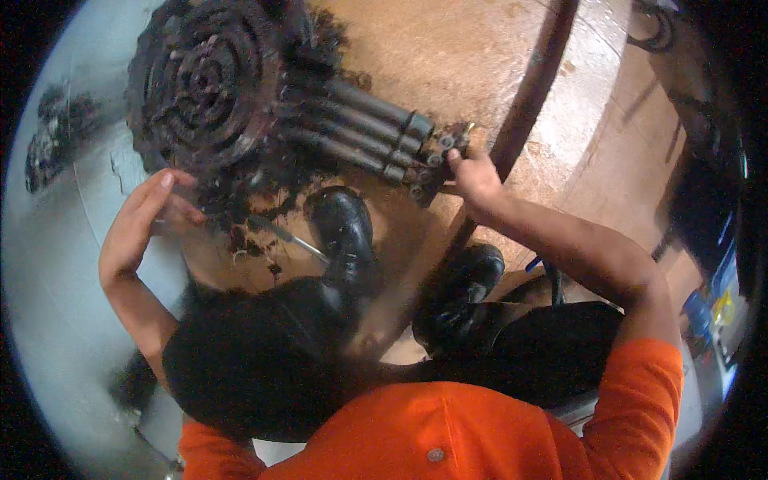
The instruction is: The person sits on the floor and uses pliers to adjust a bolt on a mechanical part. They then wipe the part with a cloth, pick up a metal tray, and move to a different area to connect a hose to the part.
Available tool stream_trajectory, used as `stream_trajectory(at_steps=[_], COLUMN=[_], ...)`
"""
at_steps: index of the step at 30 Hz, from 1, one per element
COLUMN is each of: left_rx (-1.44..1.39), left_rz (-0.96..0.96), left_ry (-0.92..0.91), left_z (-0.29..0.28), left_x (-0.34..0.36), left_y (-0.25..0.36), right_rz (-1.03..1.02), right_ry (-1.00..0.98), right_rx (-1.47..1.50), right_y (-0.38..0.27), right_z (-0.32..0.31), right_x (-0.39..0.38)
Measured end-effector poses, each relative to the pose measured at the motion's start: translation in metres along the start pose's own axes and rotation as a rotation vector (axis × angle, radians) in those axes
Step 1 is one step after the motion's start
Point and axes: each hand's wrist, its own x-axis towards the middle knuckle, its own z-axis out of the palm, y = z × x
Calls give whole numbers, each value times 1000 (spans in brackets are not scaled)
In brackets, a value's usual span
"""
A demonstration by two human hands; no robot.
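Observation:
A blackened, round gas burner with concentric rings (204, 84) lies on the floor at upper left. Several parallel metal pipes (360, 124) run from it toward the right. They end in a cluster of brass-coloured valve fittings (438, 156). My right hand (480, 182) is closed round this valve end, thumb on top and the other fingers partly hidden underneath. My left hand (152, 208) hovers at the burner's lower left edge, fingers slightly bent and apart, a little blurred. Nothing shows clearly in it. A screwdriver-like tool (290, 238) with a bright shaft lies between burner and boot.
Black crumbly soot (256, 212) is scattered round the burner on the wet, brownish floor (448, 48). My black boots (342, 224) stand close to the pipes. A dark strip (532, 96) crosses the floor on the right. Blue and yellow items (712, 312) are at the far right.

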Motion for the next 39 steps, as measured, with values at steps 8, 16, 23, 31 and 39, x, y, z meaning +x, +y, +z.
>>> stream_trajectory(at_steps=[8,16,23,31,39], left_rx=[24,176,180,824,1211], left_rz=[-292,-405,193,-173,638], left_ry=[-66,-399,-661,-783,9], left_z=[13,154,190,75,133], left_x=[-4,83,102,24,-35], left_y=[-73,-185,-188,33,183], right_rz=[87,-90,-116,-728,-298], right_ry=[-206,-118,-177,728,945], right_rx=[264,167,36,369,-164], right_y=[-16,-24,-36,-73,135], right_z=[-16,-34,-83,-198,-257], right_x=[-3,1,-35,-201,-234])
